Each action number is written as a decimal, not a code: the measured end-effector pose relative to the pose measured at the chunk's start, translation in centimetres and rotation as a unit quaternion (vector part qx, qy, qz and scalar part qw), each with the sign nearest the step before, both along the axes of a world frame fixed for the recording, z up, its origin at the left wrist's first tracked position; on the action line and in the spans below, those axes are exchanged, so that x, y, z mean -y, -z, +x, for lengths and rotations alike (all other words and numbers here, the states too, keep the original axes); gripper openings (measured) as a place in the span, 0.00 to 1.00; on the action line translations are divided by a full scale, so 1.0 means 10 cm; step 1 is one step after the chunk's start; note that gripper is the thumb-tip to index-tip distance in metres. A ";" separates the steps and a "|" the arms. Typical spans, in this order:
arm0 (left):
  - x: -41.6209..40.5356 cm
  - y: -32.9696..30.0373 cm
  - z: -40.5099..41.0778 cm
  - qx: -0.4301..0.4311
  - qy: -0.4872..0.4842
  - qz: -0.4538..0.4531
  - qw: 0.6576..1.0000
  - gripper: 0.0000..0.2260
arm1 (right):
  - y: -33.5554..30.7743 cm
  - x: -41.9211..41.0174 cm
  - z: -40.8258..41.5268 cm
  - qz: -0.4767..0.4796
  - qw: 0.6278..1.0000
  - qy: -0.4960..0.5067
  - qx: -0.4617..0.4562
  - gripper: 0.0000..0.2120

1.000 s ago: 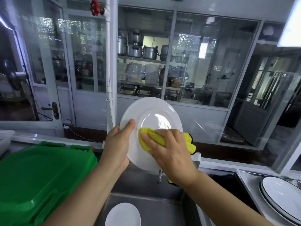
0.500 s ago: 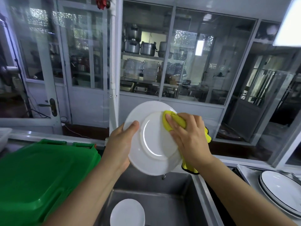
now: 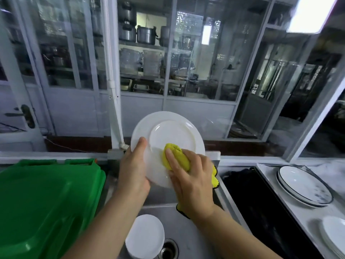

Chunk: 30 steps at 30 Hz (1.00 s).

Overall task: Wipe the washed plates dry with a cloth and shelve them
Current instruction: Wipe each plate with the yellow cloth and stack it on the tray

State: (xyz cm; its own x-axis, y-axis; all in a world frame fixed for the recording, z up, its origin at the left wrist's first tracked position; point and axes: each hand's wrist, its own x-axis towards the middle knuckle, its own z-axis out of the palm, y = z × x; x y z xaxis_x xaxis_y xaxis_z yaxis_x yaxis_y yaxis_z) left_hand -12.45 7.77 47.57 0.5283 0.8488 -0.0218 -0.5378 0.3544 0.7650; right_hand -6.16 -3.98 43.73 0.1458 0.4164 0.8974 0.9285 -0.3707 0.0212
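At frame centre a white plate (image 3: 172, 135) is held upright by the left hand (image 3: 133, 169) – its grip round the rim – while a yellow cloth (image 3: 176, 158) is pressed on it under the right hand (image 3: 190, 182), fingers curled over the cloth.

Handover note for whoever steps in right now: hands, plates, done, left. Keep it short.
Left hand: holds the white plate by its left rim, tilted up over the sink, thumb on the face.
Right hand: grip on the yellow cloth, pressing it on the plate's lower centre.
Small white plates sit in the sink by the drain. Black-rimmed plates are stacked on the right counter, more white plates nearer.
Done: wiping under way. Left: finish this plate, shelve it, dry the sink plates.
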 end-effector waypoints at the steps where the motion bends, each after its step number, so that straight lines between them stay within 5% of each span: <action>1: 0.02 0.03 0.03 -0.008 0.007 0.002 1.000 0.04 | 0.04 0.05 0.03 -0.005 1.000 0.002 0.006 0.17; 6: 0.20 0.10 0.15 -0.014 0.082 0.022 0.996 0.06 | 0.17 0.48 0.24 -0.014 0.999 0.019 0.033 0.15; 16: 0.89 0.00 0.60 -0.044 0.219 0.106 0.969 0.06 | 0.12 1.63 0.96 0.025 0.992 0.084 -0.087 0.17; 30: 3.00 0.20 2.05 -0.104 0.284 0.207 0.930 0.06 | 0.51 4.21 2.40 0.129 0.932 0.221 -0.258 0.22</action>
State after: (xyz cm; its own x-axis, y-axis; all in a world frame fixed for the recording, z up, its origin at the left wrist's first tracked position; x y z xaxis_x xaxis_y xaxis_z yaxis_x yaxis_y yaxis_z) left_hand 8.09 -22.22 45.59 0.9152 0.3919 0.0934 -0.1791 0.1882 0.9656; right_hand 17.81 -46.04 38.59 0.6915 -0.0061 0.7224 0.5456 -0.6510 -0.5278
